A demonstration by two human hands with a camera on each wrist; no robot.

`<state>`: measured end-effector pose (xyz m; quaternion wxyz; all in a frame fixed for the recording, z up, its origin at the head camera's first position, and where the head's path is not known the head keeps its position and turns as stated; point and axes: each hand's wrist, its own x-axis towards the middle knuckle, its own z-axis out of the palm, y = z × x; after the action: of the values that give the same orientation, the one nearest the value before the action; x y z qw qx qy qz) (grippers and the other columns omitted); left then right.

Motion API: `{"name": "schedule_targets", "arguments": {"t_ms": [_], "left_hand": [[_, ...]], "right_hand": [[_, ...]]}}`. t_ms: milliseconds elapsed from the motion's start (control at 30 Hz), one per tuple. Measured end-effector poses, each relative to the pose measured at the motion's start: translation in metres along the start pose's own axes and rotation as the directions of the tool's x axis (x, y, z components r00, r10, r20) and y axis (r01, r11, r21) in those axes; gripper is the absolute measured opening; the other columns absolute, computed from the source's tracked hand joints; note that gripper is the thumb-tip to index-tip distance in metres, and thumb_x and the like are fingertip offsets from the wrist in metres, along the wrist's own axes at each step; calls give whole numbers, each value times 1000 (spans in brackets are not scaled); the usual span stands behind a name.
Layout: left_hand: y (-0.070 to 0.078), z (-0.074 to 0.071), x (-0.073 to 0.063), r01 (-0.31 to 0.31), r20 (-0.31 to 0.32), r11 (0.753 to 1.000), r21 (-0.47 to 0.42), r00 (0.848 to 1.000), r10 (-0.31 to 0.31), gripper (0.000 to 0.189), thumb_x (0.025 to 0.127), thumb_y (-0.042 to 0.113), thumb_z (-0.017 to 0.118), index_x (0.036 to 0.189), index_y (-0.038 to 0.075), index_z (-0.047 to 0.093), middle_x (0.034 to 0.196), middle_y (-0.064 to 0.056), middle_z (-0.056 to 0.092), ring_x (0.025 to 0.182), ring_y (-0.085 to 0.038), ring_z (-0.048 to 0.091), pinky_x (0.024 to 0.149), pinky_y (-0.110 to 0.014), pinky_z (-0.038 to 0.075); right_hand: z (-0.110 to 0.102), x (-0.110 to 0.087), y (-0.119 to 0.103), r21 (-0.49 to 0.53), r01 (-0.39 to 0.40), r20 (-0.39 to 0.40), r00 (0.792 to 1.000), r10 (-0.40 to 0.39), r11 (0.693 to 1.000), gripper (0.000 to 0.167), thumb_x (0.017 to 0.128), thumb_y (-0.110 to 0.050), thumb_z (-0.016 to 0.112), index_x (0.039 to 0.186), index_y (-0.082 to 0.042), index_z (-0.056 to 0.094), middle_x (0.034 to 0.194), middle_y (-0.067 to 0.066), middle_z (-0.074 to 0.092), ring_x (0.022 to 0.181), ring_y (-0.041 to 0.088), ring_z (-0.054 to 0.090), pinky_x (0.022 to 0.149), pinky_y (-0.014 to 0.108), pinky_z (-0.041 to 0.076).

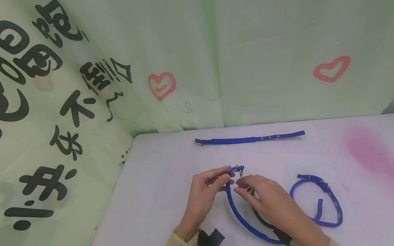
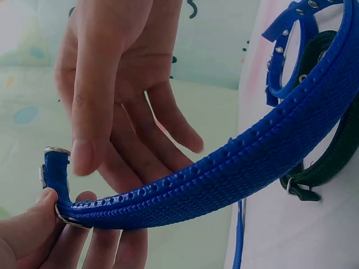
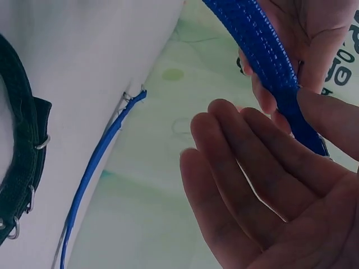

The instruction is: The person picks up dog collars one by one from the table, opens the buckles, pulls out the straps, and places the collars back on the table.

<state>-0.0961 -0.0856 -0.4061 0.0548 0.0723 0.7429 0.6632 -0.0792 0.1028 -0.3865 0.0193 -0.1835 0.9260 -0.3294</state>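
Observation:
My left hand (image 1: 202, 193) pinches a blue webbing collar (image 1: 242, 220) by its metal-buckled end, thumb on one side and fingers beneath. In the left wrist view, the buckle (image 2: 73, 217) sits right at the thumb tip, and a short folded end with a ring stands up beside it. From there the padded band curves down towards the table front. My right hand (image 1: 274, 198) hovers close beside that end, its fingers loosely extended with nothing between them. Its palm and relaxed fingers (image 3: 247, 168) show in the right wrist view.
A dark green collar (image 3: 22, 129) with metal rings lies on the white table, partly under my right arm. Another blue collar (image 1: 335, 205) lies looped at the right. A third blue collar (image 1: 245, 141) is stretched straight near the back edge, before a pale green curtain (image 1: 267, 67).

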Motion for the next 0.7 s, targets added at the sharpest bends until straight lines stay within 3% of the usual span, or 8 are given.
{"name": "schedule_targets", "arguments": {"t_ms": [300,400,567,700], "left_hand": [[-2,1,0,-28,30,999,-16,999,28,35,96,20,66,132,19,66,110,-13,72,99,-24,72,81,-30,60],[-2,0,0,-25,34,1000,-19,999,25,37,97,20,65,134,21,64,110,-13,72,98,-25,72,80,-31,61],[-1,-1,0,-36,44,999,13,998,36,40,99,22,61,139,25,58,111,-13,71,97,-24,72,78,-30,61],[0,-2,-1,-65,51,996,53,997,62,41,102,22,57,142,25,55,112,-13,70,99,-24,71,78,-29,61]], "right_hand": [[12,4,-1,-130,35,68,997,-26,991,26,99,-34,60,103,-14,75,95,0,76,89,21,73,80,42,60],[13,5,1,-81,42,97,995,-34,996,25,100,-33,58,102,-14,75,92,-3,76,84,15,72,78,38,61],[14,8,6,93,57,165,984,-72,994,30,102,-35,55,106,-11,73,87,-8,73,74,1,63,71,27,59],[16,8,8,197,42,204,975,-83,979,38,100,-41,56,112,-7,69,88,-7,73,75,2,64,70,24,58]]}}
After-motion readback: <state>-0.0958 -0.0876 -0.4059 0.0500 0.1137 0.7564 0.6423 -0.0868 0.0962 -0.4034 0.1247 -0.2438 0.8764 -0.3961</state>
